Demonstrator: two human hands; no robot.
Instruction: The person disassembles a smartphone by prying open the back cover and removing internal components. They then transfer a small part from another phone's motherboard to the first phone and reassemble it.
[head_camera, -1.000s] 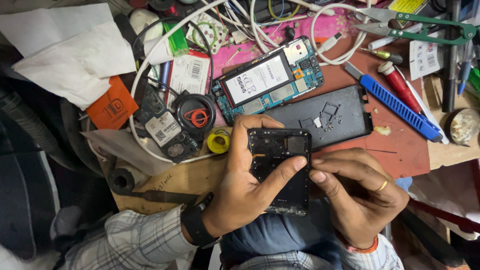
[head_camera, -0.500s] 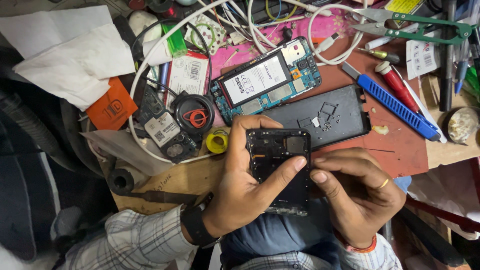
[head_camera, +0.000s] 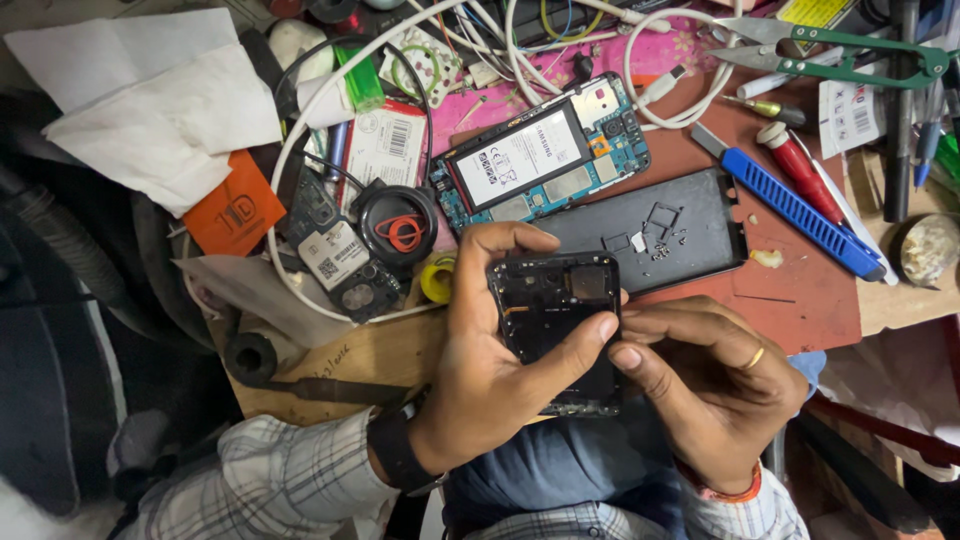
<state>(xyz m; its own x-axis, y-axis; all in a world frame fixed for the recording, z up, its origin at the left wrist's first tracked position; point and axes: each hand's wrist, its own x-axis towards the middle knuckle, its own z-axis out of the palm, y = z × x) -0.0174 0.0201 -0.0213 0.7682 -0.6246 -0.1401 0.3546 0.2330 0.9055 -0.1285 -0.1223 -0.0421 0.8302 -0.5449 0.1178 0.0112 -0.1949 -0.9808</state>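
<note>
The left hand (head_camera: 490, 370) is clasping a black phone frame (head_camera: 560, 325), its fingers curling over the top edge and its thumb (head_camera: 585, 345) pressing across the middle of the open back. The right hand (head_camera: 710, 385) is closing on the frame's right edge, fingertips pinched together against it; whether they are pinching some small part or tool cannot be told.

Going from the left across the bench: white paper sheets (head_camera: 150, 100) are lying at the far corner, with an orange card (head_camera: 235, 210) just below them. A white cable (head_camera: 290, 160) is looping around a small circuit board (head_camera: 335, 260) and a round black part with red wire (head_camera: 400, 230), and a yellow tape roll (head_camera: 438, 280) is sitting just beside the left hand's fingers. Above the frame, an opened phone with its battery showing (head_camera: 540, 155) is lying tilted, and a black back cover (head_camera: 650, 235) holding loose tiny screws (head_camera: 660, 245) is resting just behind the held frame. Further right, a blue-handled knife (head_camera: 800, 215), a red-handled screwdriver (head_camera: 800, 170) and green snips (head_camera: 850, 55) are lying well apart from the hands.

The step in hand looks like fine work along the frame's side edge. The next move probably calls for a steady left-hand hold while the right fingertips are working carefully, without scattering the screws nearby.
</note>
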